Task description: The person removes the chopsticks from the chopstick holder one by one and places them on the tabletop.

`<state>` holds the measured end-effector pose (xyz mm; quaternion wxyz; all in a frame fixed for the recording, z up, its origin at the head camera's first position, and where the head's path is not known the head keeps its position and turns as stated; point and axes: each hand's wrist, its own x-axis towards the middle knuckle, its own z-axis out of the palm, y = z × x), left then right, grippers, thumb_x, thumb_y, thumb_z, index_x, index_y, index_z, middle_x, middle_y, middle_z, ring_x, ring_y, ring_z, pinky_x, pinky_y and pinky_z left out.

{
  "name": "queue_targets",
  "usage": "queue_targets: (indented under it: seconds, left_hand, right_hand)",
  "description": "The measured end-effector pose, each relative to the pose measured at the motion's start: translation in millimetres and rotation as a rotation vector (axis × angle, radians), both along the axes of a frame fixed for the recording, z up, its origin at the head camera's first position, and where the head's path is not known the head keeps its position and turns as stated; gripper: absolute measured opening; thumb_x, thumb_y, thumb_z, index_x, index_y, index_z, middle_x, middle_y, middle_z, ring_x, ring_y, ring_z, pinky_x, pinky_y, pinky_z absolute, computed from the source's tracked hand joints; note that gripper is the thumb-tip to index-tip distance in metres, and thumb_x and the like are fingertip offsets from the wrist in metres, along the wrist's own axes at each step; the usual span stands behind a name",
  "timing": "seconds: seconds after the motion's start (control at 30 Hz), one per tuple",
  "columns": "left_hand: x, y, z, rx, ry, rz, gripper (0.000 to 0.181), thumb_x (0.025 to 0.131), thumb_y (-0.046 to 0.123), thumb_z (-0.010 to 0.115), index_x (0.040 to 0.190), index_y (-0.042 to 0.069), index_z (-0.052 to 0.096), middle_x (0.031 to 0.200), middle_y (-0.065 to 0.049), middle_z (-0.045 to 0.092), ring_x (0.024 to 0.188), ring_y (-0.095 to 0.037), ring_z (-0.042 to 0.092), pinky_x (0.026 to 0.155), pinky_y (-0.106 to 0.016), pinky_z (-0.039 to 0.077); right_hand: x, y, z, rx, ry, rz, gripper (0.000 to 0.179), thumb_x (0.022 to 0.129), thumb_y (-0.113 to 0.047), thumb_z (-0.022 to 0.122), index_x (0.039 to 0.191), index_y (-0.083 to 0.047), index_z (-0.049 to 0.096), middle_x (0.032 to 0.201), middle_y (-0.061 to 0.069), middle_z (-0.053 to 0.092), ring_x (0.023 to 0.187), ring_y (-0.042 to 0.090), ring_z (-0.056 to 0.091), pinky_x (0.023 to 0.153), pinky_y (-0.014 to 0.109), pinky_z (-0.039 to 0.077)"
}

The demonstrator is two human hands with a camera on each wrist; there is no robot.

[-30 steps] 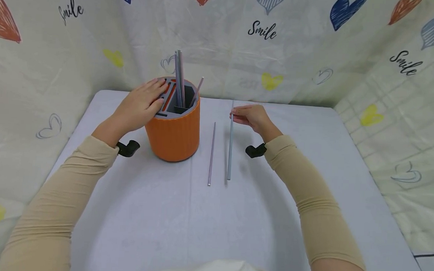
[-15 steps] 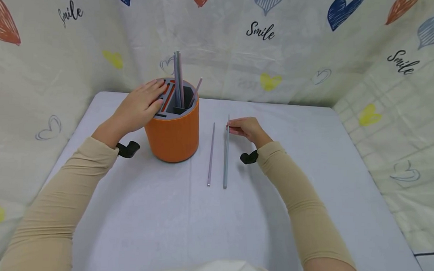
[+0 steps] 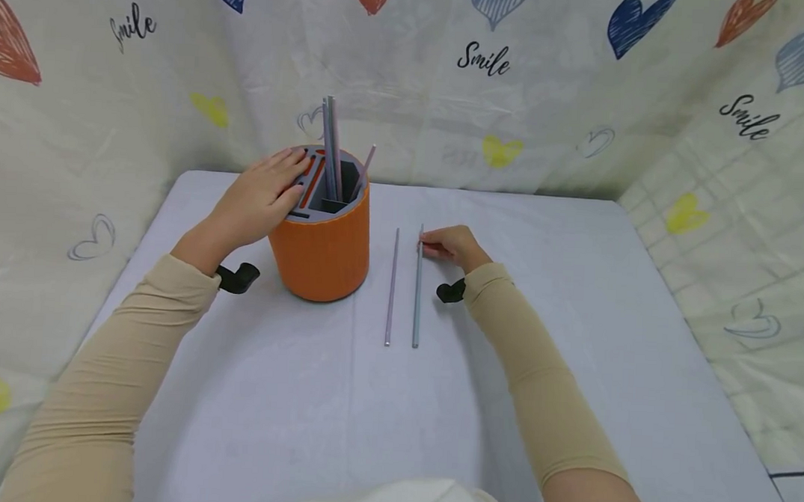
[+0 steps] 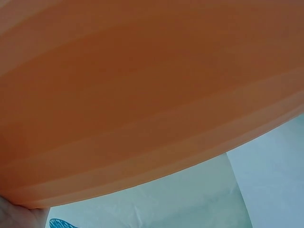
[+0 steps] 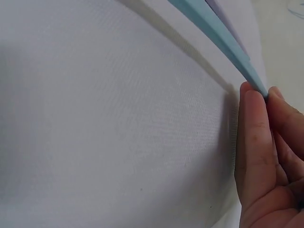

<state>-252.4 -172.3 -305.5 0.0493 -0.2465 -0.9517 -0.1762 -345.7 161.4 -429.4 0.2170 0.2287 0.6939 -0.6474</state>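
Observation:
My left hand [image 3: 259,190] rests on the top of an orange round holder [image 3: 319,259], its fingers reaching over the grey slotted insert. Orange wall fills most of the left wrist view. At the middle of the table, my right hand [image 3: 449,243] pinches the far end of a slim light blue stick [image 3: 418,297] between thumb and fingers. That stick [image 5: 213,35] runs up and left from the fingertips in the right wrist view, its shadow on the cloth beside it. A thin pale purple stick [image 3: 392,288] lies to its left, nearly parallel.
Several long sticks [image 3: 331,147] stand in the holder's open compartment, and a shorter pink one [image 3: 368,163] leans at its right side. A white cloth covers the table [image 3: 287,403]. Behind it hangs a curtain [image 3: 409,94] printed with hearts.
My right hand has come nearer to me and slightly left, bringing the light blue stick down beside the purple one. The left hand stays on the holder.

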Motion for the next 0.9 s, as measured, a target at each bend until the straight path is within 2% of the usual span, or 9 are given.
queue_targets:
  seconds: [0.2, 0.37, 0.67, 0.73, 0.9]
  left_hand:
    - [1.3, -0.7, -0.5, 0.004, -0.007, 0.003, 0.053, 0.100, 0.032, 0.026, 0.146, 0.006, 0.026, 0.155, -0.009, 0.018, 0.144, -0.027, 0.011, 0.119, -0.042, 0.008]
    - [1.5, -1.2, -0.3, 0.010, -0.002, 0.004, 0.053, 0.100, 0.032, 0.027, 0.146, 0.005, 0.026, 0.154, -0.009, 0.019, 0.144, -0.027, 0.011, 0.119, -0.042, 0.009]
    - [-0.4, -0.1, -0.8, 0.016, -0.010, 0.004, 0.053, 0.100, 0.034, 0.025, 0.146, 0.007, 0.026, 0.155, -0.008, 0.019, 0.144, -0.026, 0.011, 0.119, -0.042, 0.009]
    - [-0.1, 0.5, -0.7, 0.019, -0.013, 0.004, 0.053, 0.100, 0.033, 0.025, 0.146, 0.007, 0.026, 0.154, -0.008, 0.019, 0.144, -0.026, 0.011, 0.119, -0.042, 0.009]
    - [1.6, 0.9, -1.4, 0.023, -0.016, 0.005, 0.053, 0.100, 0.033, 0.025, 0.146, 0.007, 0.026, 0.154, -0.008, 0.019, 0.144, -0.026, 0.011, 0.119, -0.042, 0.008]
  right_hand:
    - [-1.9, -1, -7.5, 0.022, -0.002, -0.039, 0.029, 0.076, 0.001, 0.072, 0.105, 0.004, 0.067, 0.069, 0.006, 0.068, 0.062, 0.013, 0.067, 0.065, 0.024, 0.058]
    - [-2.4, -3, -12.9, 0.078, 0.026, -0.064, 0.032, 0.073, -0.003, 0.076, 0.104, 0.001, 0.068, 0.071, 0.004, 0.067, 0.061, 0.011, 0.066, 0.066, 0.022, 0.058]
    - [-4.0, -8, -18.6, 0.193, 0.082, -0.068, 0.035, 0.069, -0.004, 0.080, 0.102, 0.001, 0.070, 0.057, 0.002, 0.065, 0.049, 0.009, 0.061, 0.055, 0.020, 0.056]
    - [-4.4, -8, -20.1, 0.235, 0.111, -0.044, 0.033, 0.069, -0.006, 0.080, 0.099, 0.001, 0.071, 0.060, 0.003, 0.066, 0.049, 0.009, 0.062, 0.056, 0.020, 0.056]
    - [-0.5, -7, -14.6, 0.379, 0.251, 0.023, 0.022, 0.072, -0.013, 0.080, 0.089, 0.000, 0.074, 0.071, 0.007, 0.071, 0.054, 0.009, 0.064, 0.058, 0.020, 0.056]
